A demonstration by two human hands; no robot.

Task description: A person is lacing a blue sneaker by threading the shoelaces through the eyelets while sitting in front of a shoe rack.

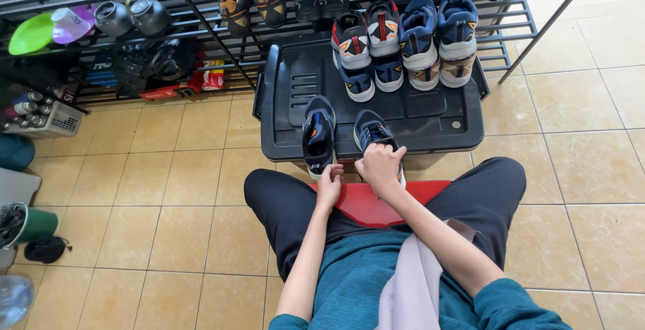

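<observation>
Two dark navy sneakers stand side by side at the near edge of a black plastic bin lid (pixel 430 118). My left hand (pixel 329 183) grips the heel of the left sneaker (pixel 318 134), whose orange lining shows. My right hand (pixel 380 165) is closed over the heel of the right sneaker (pixel 371 130). Several more sneakers (pixel 403 44) in blue, grey, red and tan are stacked in pairs at the far side of the lid. I sit on a red stool (pixel 366 206) with my knees spread.
A black metal shoe rack (pixel 510 28) with more shoes stands behind the bin. Kettles (pixel 131 16), coloured plates (pixel 50 29), a basket of cans (pixel 47 116) and a green bucket (pixel 27 224) sit at the left on the tan tiled floor (pixel 168 189).
</observation>
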